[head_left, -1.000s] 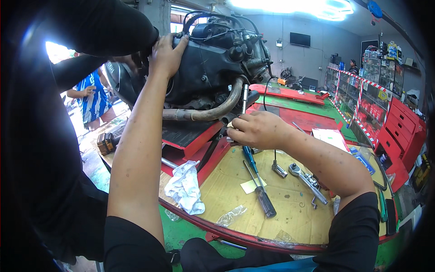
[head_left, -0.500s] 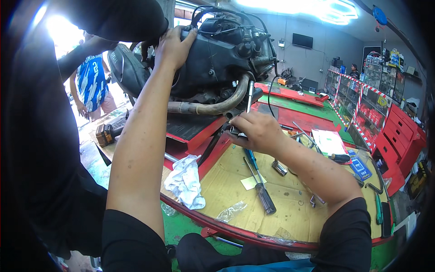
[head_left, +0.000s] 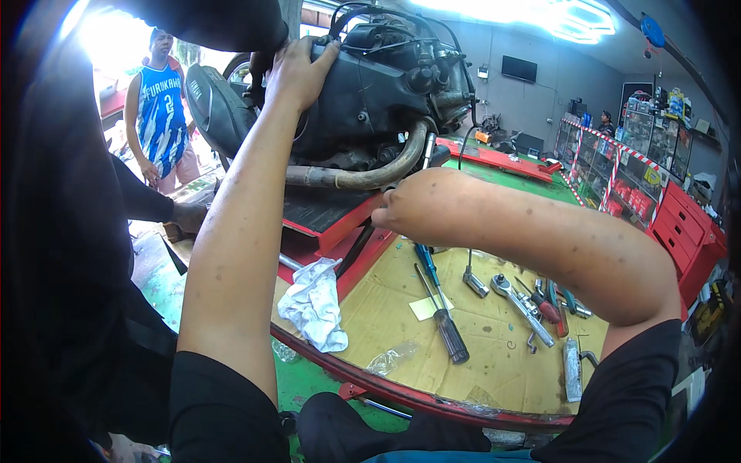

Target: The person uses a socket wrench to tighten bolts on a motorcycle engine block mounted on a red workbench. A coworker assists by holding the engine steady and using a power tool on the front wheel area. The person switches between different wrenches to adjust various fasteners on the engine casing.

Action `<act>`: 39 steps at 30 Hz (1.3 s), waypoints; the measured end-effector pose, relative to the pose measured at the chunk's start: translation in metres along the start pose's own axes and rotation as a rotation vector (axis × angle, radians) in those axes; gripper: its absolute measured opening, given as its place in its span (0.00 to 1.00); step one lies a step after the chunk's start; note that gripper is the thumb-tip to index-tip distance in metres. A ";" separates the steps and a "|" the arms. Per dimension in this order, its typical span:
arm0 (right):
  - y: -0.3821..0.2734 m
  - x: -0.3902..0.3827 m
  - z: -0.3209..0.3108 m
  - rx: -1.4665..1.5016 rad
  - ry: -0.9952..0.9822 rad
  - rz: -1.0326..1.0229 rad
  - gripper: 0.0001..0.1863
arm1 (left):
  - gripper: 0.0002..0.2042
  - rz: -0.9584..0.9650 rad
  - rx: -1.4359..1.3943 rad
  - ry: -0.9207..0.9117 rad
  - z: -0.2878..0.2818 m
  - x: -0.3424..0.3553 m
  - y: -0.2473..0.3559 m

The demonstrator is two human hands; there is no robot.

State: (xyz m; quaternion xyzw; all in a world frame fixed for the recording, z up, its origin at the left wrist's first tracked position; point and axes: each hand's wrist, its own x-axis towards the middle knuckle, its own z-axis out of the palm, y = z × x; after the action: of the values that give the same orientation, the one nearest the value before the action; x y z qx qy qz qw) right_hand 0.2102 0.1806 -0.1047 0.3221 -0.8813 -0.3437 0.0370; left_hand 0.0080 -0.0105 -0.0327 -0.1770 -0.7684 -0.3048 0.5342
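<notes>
A dark engine (head_left: 347,104) with a bent exhaust pipe (head_left: 363,178) rests on a red stand. My left hand (head_left: 299,76) is gripping the top edge of its casing, thumb apart and fingertips partly hidden. Below the pipe, my right hand (head_left: 417,204) is closed around the lower end of a socket wrench, whose chrome shaft (head_left: 429,151) rises beside the pipe toward the engine's underside. The wrench's handle and its upper end are hidden. Close by my left hand, a co-worker's dark sleeve (head_left: 208,31) reaches to the engine.
The yellow-topped bench (head_left: 386,309) bears a screwdriver (head_left: 451,336), a ratchet (head_left: 522,309), a chrome socket piece (head_left: 475,282), a tube (head_left: 572,370) and a white rag (head_left: 315,307). A co-worker's hand (head_left: 191,216) is low at left. A bystander in blue (head_left: 162,116) stands beyond.
My right forearm has swung up and left, elbow raised, with the hand turned over on the wrench. More bench tools show. The co-worker's hand has come down over the cordless drill.
</notes>
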 end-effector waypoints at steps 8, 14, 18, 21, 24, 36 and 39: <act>0.003 0.000 -0.004 -0.135 -0.054 -0.038 0.08 | 0.35 0.007 0.002 0.011 0.003 0.001 0.005; 0.004 0.012 -0.023 -0.327 -0.106 -0.195 0.04 | 0.35 -0.020 -0.001 0.018 -0.003 -0.005 0.003; 0.011 0.014 -0.021 -0.425 0.027 -0.313 0.03 | 0.35 -0.039 -0.008 0.026 -0.002 -0.004 0.004; 0.012 0.011 -0.033 -0.445 0.024 -0.389 0.04 | 0.36 -0.030 -0.002 0.023 -0.003 -0.007 0.006; 0.010 0.009 -0.041 -0.462 0.013 -0.405 0.05 | 0.36 -0.022 0.010 0.014 -0.005 -0.008 0.004; 0.035 0.009 -0.022 -0.618 0.204 -0.575 0.06 | 0.34 -0.033 0.002 0.070 0.003 -0.008 0.003; 0.034 0.012 -0.028 -0.638 0.208 -0.640 0.06 | 0.34 -0.037 0.010 0.041 0.002 -0.007 0.006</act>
State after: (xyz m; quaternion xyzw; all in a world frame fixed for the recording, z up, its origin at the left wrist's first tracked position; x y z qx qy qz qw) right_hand 0.1903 0.1761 -0.0639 0.5832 -0.5794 -0.5576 0.1148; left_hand 0.0128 -0.0049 -0.0383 -0.1537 -0.7618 -0.3143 0.5451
